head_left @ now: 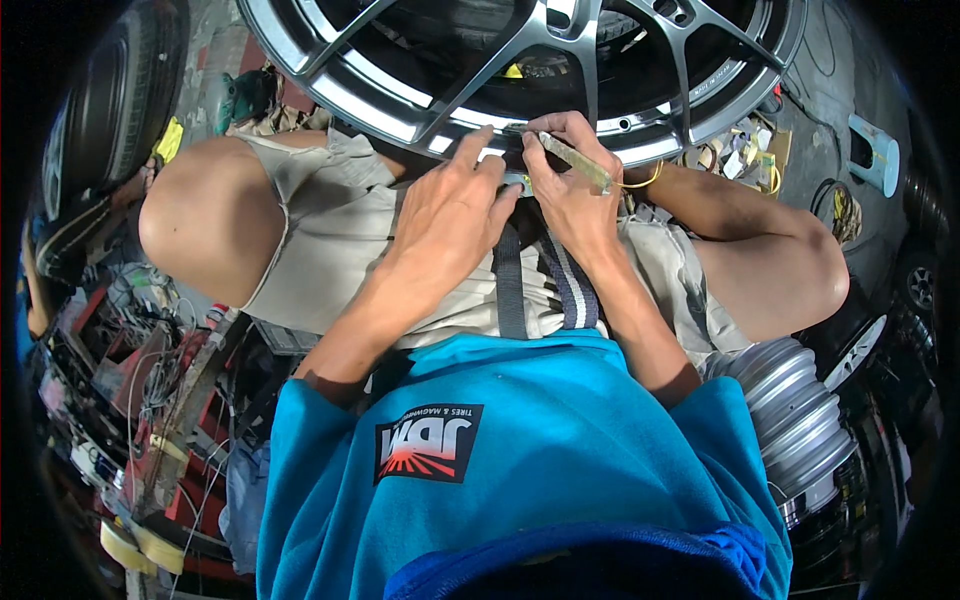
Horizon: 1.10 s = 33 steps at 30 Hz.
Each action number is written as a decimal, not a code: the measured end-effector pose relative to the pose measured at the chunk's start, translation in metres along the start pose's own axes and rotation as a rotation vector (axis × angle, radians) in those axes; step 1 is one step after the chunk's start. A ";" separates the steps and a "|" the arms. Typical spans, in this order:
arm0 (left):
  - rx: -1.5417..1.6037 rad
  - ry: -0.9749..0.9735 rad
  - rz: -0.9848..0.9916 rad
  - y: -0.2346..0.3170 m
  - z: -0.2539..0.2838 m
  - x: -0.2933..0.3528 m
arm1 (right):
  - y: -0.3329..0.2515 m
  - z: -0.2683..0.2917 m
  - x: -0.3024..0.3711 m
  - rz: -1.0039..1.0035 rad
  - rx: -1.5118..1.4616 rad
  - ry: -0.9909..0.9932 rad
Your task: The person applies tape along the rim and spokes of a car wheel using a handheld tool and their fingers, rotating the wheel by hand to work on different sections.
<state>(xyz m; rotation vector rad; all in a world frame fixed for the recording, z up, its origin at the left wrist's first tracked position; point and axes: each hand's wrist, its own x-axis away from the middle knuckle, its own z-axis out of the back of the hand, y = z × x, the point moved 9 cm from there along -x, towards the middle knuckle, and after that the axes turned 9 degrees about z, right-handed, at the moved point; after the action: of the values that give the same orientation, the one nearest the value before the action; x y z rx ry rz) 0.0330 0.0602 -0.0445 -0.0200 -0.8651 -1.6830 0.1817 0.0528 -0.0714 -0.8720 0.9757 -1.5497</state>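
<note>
A grey multi-spoke alloy wheel [572, 42] rests in front of me, its near lip just beyond my lap. My right hand [578, 200] grips a slim, flat, stained tan stick-like tool [572, 160] between thumb and fingers. The tool's dark tip points left at the wheel's near edge, and its exact kind is unclear. A thin yellow cord shows beside its right end. My left hand [447, 215] lies at the same edge with its fingers stretched out, the index finger reaching onto the lip. Nothing shows in that hand.
Silver wheel rims [785, 410] are stacked at my right side. A light blue plastic stool [873, 155] stands at the far right. Tools and cables clutter a red rack [135, 385] on the left. A tyre [125, 90] stands at the far left.
</note>
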 end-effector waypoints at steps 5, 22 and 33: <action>0.094 -0.112 -0.194 0.018 -0.006 0.008 | 0.001 -0.001 -0.002 0.058 0.086 -0.001; 0.078 -0.147 -0.154 0.015 -0.010 0.007 | -0.004 -0.001 -0.005 0.042 0.112 -0.024; 0.085 -0.140 -0.160 0.015 -0.010 0.007 | 0.001 0.001 -0.005 0.003 0.088 0.003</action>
<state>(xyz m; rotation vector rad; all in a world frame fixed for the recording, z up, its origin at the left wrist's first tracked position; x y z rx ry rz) 0.0476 0.0483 -0.0406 -0.0104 -1.0661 -1.8089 0.1845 0.0572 -0.0723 -0.8064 0.9030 -1.5798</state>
